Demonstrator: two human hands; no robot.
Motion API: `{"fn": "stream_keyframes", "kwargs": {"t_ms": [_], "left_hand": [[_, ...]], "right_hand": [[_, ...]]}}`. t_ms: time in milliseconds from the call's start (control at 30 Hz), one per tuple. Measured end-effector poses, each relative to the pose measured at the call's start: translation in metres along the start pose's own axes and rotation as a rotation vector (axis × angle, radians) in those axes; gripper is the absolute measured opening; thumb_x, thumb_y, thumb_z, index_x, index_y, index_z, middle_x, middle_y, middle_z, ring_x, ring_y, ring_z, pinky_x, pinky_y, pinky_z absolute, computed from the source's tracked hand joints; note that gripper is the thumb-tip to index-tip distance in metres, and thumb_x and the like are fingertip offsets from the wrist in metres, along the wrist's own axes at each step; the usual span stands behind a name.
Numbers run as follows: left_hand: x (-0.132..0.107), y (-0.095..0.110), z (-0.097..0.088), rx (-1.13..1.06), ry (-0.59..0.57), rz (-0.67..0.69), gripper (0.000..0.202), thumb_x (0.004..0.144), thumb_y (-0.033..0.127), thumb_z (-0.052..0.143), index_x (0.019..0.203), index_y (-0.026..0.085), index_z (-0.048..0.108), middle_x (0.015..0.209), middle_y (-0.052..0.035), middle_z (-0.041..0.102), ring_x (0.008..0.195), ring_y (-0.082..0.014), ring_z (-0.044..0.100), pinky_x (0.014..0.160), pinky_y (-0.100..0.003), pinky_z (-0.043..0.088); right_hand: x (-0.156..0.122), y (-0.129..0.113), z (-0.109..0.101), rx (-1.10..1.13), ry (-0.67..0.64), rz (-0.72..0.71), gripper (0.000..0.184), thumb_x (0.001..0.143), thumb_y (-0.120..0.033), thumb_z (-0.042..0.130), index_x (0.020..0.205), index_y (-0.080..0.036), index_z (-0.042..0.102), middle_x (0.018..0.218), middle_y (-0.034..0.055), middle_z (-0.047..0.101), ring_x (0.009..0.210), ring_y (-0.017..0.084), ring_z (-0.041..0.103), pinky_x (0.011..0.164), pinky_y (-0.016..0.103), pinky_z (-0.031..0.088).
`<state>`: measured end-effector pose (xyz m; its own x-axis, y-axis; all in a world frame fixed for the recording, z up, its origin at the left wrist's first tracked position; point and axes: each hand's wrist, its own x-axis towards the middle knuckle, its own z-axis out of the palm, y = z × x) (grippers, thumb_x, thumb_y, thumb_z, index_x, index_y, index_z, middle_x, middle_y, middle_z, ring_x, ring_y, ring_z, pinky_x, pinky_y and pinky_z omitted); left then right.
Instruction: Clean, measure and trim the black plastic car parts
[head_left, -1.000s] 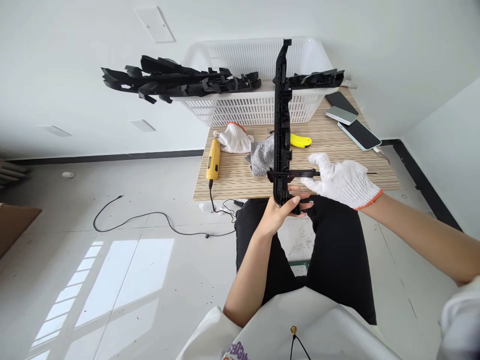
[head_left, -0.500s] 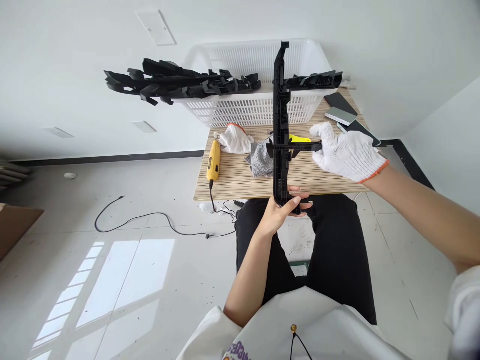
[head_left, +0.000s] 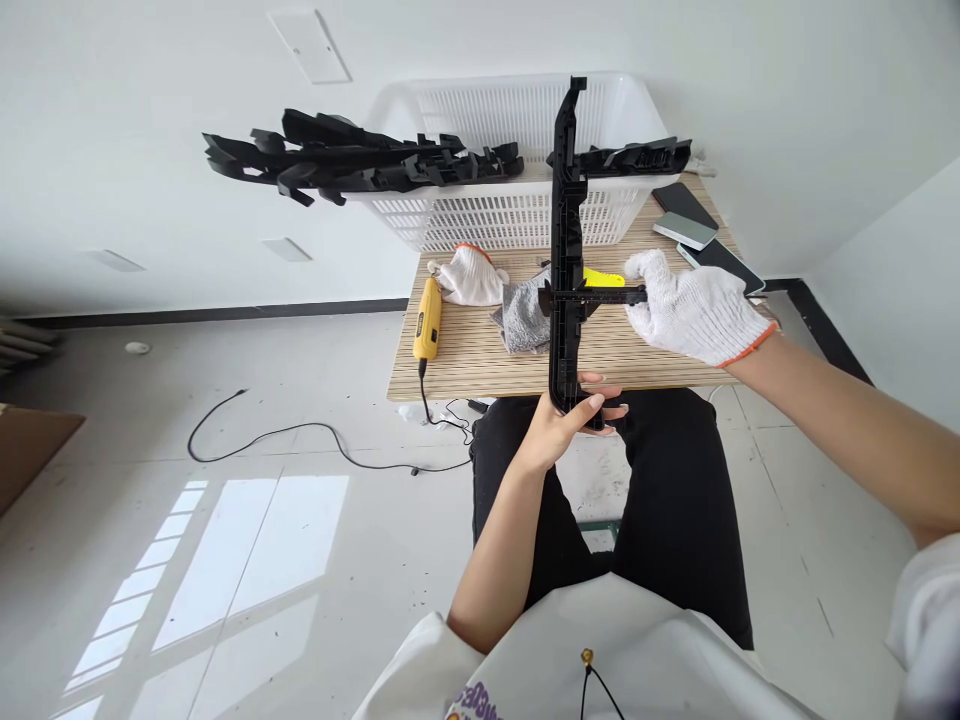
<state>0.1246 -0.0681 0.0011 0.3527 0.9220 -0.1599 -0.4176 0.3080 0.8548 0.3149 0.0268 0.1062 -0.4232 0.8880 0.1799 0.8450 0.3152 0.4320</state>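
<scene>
My bare left hand [head_left: 562, 425] grips the curved lower end of a long black plastic trim piece [head_left: 566, 220], which stands upright in front of me. My right hand [head_left: 694, 305], in a white knit glove with an orange cuff, is closed on the right end of a black caliper [head_left: 619, 295]. The caliper lies crosswise over the trim piece, with its jaws on either side of the strip, below mid-height. Whether the jaws touch the strip I cannot tell. Behind them are a grey cloth [head_left: 525, 315] and a yellow object [head_left: 604, 278], both partly covered.
A white basket [head_left: 487, 220] carries several more black trim pieces [head_left: 352, 165] across its rim. On the wooden table [head_left: 480, 375] lie a yellow corded tool [head_left: 427, 320], a white glove [head_left: 471, 277] and dark and silver flat devices [head_left: 684, 230]. A black cable [head_left: 300, 428] trails over the floor.
The view has shifted slightly; the trim piece appears a touch further right at its top. Both hands keep their hold, and the caliper stays across the strip.
</scene>
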Motion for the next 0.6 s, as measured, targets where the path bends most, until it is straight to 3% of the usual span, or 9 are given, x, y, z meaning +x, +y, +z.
{"fn": "stream_keyframes", "kwargs": {"t_ms": [200,333,500,600], "left_hand": [[0.000,0.000,0.000,0.003,-0.007,0.003,0.054,0.083,0.048,0.079,0.121,0.017,0.056,0.119,-0.0166,0.075,0.098,-0.0314,0.078,0.068,-0.029,0.063],[0.001,-0.001,0.000,0.016,-0.009,0.006,0.053,0.084,0.047,0.078,0.121,0.017,0.056,0.118,-0.0165,0.075,0.099,-0.0313,0.078,0.068,-0.029,0.064],[0.001,-0.002,0.000,0.025,-0.016,0.010,0.053,0.084,0.047,0.078,0.121,0.017,0.056,0.119,-0.0170,0.075,0.099,-0.0316,0.078,0.068,-0.030,0.064],[0.001,-0.001,0.000,0.031,-0.006,0.009,0.054,0.084,0.048,0.078,0.122,0.016,0.055,0.121,-0.0178,0.074,0.099,-0.0317,0.078,0.068,-0.030,0.064]], "right_hand": [[-0.001,-0.004,0.000,0.038,0.065,0.071,0.060,0.100,-0.055,0.025,0.135,-0.014,0.049,0.064,0.0063,0.060,0.060,0.025,0.061,0.056,0.028,0.020],[0.002,0.000,-0.003,0.055,0.030,0.090,0.055,0.101,-0.046,0.026,0.140,-0.013,0.046,0.072,0.0090,0.066,0.063,0.026,0.064,0.058,0.029,0.026],[0.017,0.006,-0.009,0.084,0.051,0.171,0.060,0.098,-0.053,0.033,0.139,-0.011,0.044,0.077,0.0114,0.069,0.070,0.030,0.068,0.062,0.032,0.036],[0.025,0.006,-0.009,0.102,0.032,0.148,0.057,0.097,-0.048,0.036,0.142,-0.012,0.042,0.086,0.0148,0.072,0.077,0.033,0.070,0.064,0.034,0.039]]}}
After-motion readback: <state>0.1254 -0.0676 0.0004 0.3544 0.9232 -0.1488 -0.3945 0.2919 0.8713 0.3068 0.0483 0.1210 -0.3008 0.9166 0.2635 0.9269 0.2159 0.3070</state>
